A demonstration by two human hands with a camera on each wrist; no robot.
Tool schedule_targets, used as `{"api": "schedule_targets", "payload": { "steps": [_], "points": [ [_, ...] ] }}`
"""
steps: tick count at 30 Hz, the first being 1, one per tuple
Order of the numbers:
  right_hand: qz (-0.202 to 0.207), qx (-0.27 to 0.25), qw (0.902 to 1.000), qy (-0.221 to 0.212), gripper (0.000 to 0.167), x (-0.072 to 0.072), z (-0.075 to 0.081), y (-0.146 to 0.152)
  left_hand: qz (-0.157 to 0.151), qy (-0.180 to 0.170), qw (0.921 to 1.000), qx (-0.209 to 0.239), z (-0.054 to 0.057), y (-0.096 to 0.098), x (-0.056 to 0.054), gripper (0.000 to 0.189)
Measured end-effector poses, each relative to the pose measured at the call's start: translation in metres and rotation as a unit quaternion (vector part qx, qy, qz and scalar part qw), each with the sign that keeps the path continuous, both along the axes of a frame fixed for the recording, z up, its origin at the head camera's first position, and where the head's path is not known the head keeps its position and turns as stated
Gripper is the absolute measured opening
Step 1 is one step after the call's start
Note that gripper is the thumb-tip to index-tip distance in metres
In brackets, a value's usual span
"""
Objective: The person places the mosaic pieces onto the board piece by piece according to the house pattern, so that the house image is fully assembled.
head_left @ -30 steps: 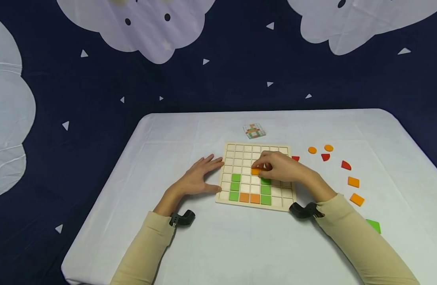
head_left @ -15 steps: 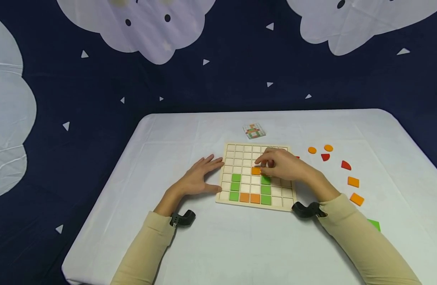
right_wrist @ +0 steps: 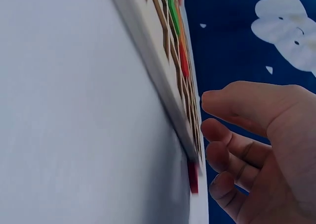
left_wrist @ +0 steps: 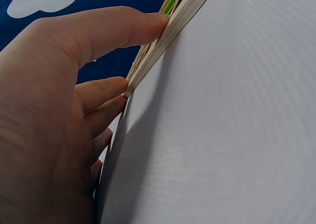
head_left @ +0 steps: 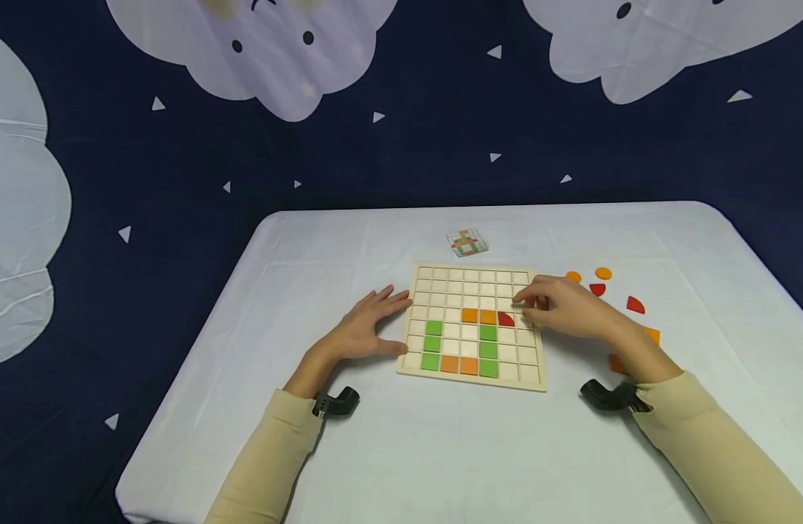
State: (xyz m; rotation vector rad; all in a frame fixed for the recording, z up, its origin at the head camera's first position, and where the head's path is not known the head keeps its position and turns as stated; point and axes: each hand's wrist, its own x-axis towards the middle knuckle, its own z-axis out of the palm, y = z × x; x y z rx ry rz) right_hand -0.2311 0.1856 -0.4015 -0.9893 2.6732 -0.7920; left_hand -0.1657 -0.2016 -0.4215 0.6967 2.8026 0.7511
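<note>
A wooden grid board [head_left: 527,377] lies on the white table, with green squares [head_left: 488,349] and orange squares [head_left: 469,315] in some cells. One red quarter-round piece [head_left: 506,319] sits right of the upper orange squares. My left hand [head_left: 362,329] is spread, its thumb and fingertips touching the board's left edge. Over the board's right side is my right hand [head_left: 565,306], fingers loosely bent. In the right wrist view, nothing shows between its thumb [right_wrist: 232,103] and fingers. Another red piece [right_wrist: 193,177] lies by the board's edge below that hand.
Beyond the board lies a small pattern card [head_left: 467,241]. To the right are orange discs [head_left: 603,274], red quarter-round pieces [head_left: 635,304] and orange squares [head_left: 617,364], partly hidden by the right forearm. A dark blue cloth with clouds [head_left: 401,160] hangs behind the table.
My right hand has drawn back to the right, away from the upper orange square. A second orange square and the red piece beside it have come into view. The left hand has stayed put.
</note>
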Motion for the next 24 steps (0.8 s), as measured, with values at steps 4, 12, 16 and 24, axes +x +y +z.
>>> {"api": "schedule_targets", "payload": {
  "steps": [4,12,16,24],
  "points": [
    [-0.009,0.009,0.9999,0.011,0.025,0.005,0.001,0.019,-0.004,0.003,1.0,0.002,0.001,0.0,0.001,0.085],
    [-0.047,0.016,0.9985,0.022,0.025,0.016,-0.003,0.056,-0.008,0.002,1.0,0.002,0.001,0.0,0.001,0.084],
    [-0.059,0.02,0.9978,0.019,0.024,0.018,-0.003,0.069,-0.005,0.003,1.0,0.004,0.002,-0.001,0.001,0.084],
    [-0.083,0.013,0.9962,0.024,0.026,0.027,-0.007,0.093,-0.005,0.002,1.0,0.007,0.0,0.0,0.0,0.084]
  ]
}}
